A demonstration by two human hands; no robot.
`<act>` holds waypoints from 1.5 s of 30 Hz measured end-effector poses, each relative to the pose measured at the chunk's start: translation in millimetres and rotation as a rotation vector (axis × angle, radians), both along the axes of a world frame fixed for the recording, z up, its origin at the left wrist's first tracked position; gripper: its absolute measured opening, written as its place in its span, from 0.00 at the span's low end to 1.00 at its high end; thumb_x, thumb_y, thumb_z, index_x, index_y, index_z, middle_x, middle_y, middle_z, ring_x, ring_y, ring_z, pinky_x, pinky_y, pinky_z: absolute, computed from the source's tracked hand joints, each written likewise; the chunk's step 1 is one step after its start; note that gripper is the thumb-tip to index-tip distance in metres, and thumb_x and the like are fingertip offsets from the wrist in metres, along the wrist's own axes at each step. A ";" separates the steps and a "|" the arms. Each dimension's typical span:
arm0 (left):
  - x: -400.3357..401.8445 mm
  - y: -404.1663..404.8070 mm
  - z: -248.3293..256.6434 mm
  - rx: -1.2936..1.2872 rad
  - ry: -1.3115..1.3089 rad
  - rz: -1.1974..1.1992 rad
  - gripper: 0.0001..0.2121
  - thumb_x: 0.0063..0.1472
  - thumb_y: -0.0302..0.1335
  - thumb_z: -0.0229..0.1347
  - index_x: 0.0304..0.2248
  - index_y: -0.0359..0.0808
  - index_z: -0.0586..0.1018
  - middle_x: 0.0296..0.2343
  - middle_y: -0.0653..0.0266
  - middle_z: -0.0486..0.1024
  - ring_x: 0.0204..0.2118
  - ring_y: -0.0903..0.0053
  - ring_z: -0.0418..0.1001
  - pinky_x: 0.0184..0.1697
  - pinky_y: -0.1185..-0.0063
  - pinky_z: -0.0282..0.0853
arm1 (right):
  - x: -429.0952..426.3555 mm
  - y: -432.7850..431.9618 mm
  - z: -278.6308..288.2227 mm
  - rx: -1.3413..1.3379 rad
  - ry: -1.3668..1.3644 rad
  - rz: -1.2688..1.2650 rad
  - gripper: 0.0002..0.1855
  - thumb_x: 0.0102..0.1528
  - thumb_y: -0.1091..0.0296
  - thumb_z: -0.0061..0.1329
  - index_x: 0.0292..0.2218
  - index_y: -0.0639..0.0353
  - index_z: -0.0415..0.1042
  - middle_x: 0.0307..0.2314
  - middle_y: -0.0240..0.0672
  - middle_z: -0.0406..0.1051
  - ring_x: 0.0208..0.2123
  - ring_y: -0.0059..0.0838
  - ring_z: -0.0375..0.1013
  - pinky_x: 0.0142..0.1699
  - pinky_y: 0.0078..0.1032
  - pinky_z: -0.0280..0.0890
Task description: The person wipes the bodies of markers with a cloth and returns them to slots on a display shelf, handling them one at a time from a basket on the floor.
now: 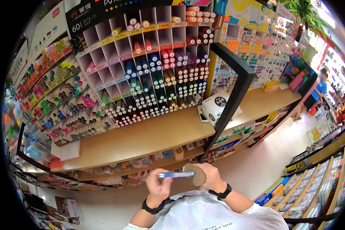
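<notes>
My left hand grips a blue-and-white marker pen between thumb and fingers, and the pen lies nearly level. A rounded brown pad with a rough, cloth-like face is held in my right hand; its exact kind cannot be told. The pen's right end meets the pad's face or overlaps it in view. Both hands are in front of my white shirt, just short of the wooden shelf. Past that shelf stands a compartment rack with many coloured markers, their round caps facing me.
A black metal post rises at the shelf's right part, beside a white box. More markers fill a tiered rack at left. Slanted racks of packaged goods flank me at right. A person stands farther along the aisle.
</notes>
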State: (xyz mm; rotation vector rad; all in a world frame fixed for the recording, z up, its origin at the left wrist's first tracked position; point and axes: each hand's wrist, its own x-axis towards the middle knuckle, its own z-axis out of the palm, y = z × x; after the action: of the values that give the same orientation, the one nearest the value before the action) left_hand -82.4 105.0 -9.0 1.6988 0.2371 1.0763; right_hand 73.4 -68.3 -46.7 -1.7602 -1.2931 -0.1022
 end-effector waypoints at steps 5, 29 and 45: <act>-16.1 37.5 33.3 -0.096 -0.272 0.191 0.19 0.65 0.43 0.53 0.43 0.37 0.64 0.26 0.65 0.68 0.23 0.83 0.69 0.23 0.82 0.71 | 23.3 -48.4 22.1 0.103 0.248 -0.219 0.33 0.42 0.66 0.67 0.48 0.62 0.67 0.42 0.43 0.72 0.41 0.36 0.75 0.47 0.32 0.70; 9.3 60.0 110.8 0.629 -0.183 0.278 0.17 0.47 0.19 0.66 0.39 0.37 0.82 0.26 0.66 0.76 0.24 0.74 0.74 0.27 0.79 0.69 | 179.8 -58.0 98.2 -0.064 -0.297 -0.549 0.41 0.44 0.81 0.51 0.60 0.55 0.60 0.60 0.47 0.54 0.61 0.50 0.53 0.64 0.41 0.49; 22.3 27.4 98.2 0.683 -0.197 0.017 0.15 0.48 0.22 0.66 0.38 0.40 0.82 0.18 0.67 0.77 0.17 0.75 0.72 0.21 0.79 0.64 | 19.7 -2.7 138.6 0.381 -0.081 -0.011 0.13 0.50 0.73 0.55 0.39 0.61 0.72 0.26 0.35 0.67 0.24 0.28 0.67 0.33 0.25 0.64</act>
State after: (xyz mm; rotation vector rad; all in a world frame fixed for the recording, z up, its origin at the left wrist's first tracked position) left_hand -60.1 132.3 89.2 2.1623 -0.2775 1.4291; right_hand 93.1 -71.0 92.0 -1.4486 -1.2281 -0.4033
